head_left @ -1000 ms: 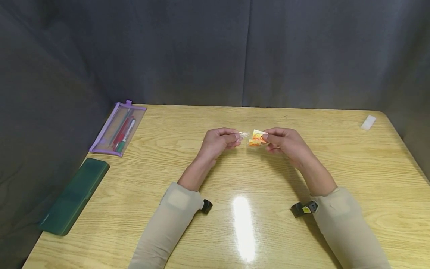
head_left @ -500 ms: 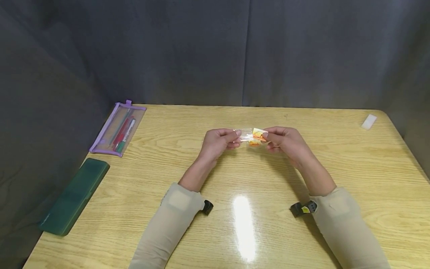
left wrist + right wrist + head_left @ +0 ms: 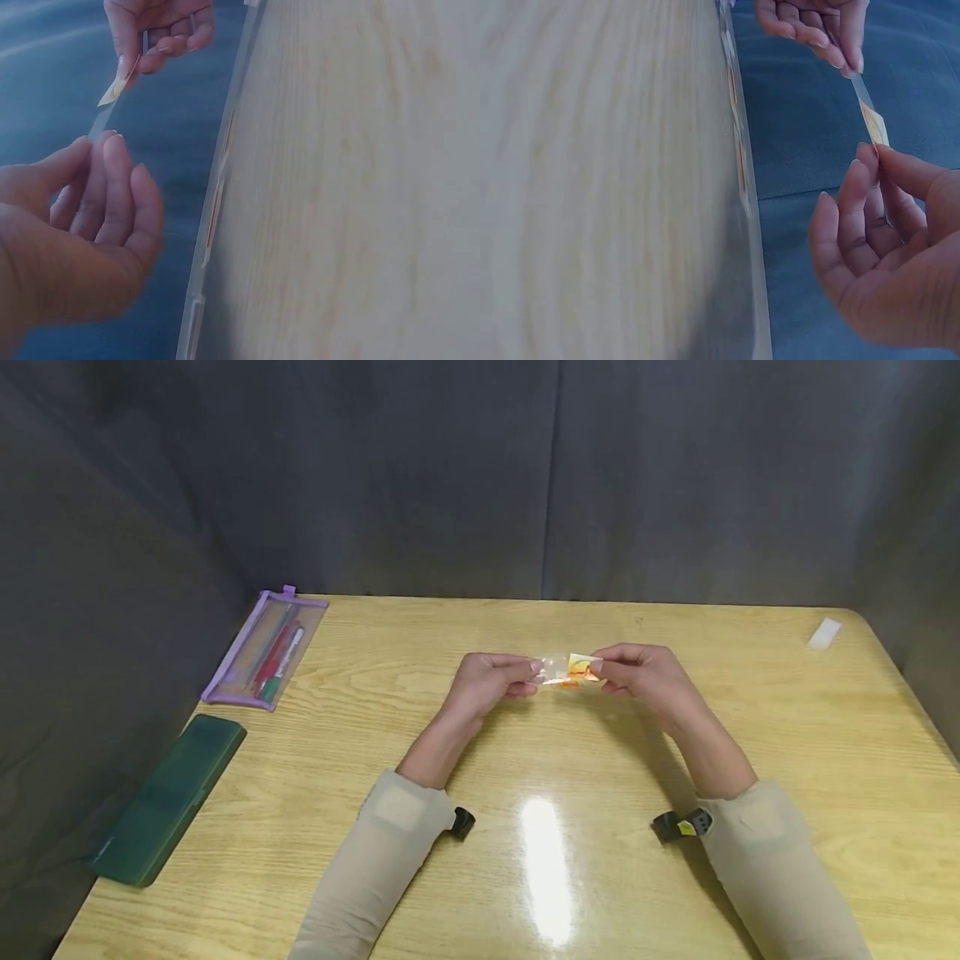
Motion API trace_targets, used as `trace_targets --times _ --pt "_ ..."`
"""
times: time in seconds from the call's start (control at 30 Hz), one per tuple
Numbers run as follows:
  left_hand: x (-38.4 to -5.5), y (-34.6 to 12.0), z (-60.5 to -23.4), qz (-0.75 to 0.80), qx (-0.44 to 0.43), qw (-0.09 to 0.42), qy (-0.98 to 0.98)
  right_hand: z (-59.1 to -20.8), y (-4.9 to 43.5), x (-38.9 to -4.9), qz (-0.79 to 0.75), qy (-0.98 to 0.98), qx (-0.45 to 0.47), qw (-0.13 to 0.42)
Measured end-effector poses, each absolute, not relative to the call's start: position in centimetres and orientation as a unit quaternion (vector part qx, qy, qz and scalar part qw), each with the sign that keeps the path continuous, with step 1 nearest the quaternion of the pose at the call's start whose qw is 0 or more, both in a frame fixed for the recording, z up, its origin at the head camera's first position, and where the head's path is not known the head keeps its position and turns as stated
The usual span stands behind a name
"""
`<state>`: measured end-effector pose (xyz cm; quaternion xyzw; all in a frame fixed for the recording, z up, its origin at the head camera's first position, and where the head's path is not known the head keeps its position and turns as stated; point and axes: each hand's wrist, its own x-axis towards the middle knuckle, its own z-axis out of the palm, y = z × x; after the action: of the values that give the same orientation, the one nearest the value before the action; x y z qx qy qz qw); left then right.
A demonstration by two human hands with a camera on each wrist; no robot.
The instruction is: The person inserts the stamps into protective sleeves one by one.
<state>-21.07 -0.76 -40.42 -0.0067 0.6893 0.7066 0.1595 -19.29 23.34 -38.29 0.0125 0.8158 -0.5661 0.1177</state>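
A small clear plastic wrapper (image 3: 553,670) with a yellow-and-orange printed piece (image 3: 582,667) at its right end spans the gap between both hands, above the table. My left hand (image 3: 491,679) pinches the clear end between thumb and fingers. My right hand (image 3: 641,677) pinches the printed end. In the left wrist view, the wrapper (image 3: 103,120) appears nearly edge-on, a thin strip between the fingertips. The right wrist view shows the printed piece (image 3: 874,125) by the right thumb, with the other fingers loosely bent. Whether anything is inside the wrapper cannot be made out.
On the left lie a purple-edged see-through zip pouch (image 3: 262,652) with pens inside and a closed dark green case (image 3: 171,797). A small white block (image 3: 824,633) sits near the table's back right corner. Dark curtains (image 3: 420,477) hang around the wooden table (image 3: 360,693).
The clear part of the wrapper, bunched up one second ago, is now spread flatter between the hands. Both hands keep their pinch and have barely moved.
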Motion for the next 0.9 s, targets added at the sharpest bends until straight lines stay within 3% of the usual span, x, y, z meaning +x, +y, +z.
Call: trace_targets --times 0.2,0.9 --pt "-20.97 -0.70 -40.34 0.695 -0.006 0.182 0.696 -38.31 23.22 -19.18 -0.539 0.832 -0.002 0.129" --pt "-20.80 -0.99 -40.45 0.698 0.008 0.186 0.692 -38.21 23.20 -19.15 -0.524 0.838 0.007 0.151"
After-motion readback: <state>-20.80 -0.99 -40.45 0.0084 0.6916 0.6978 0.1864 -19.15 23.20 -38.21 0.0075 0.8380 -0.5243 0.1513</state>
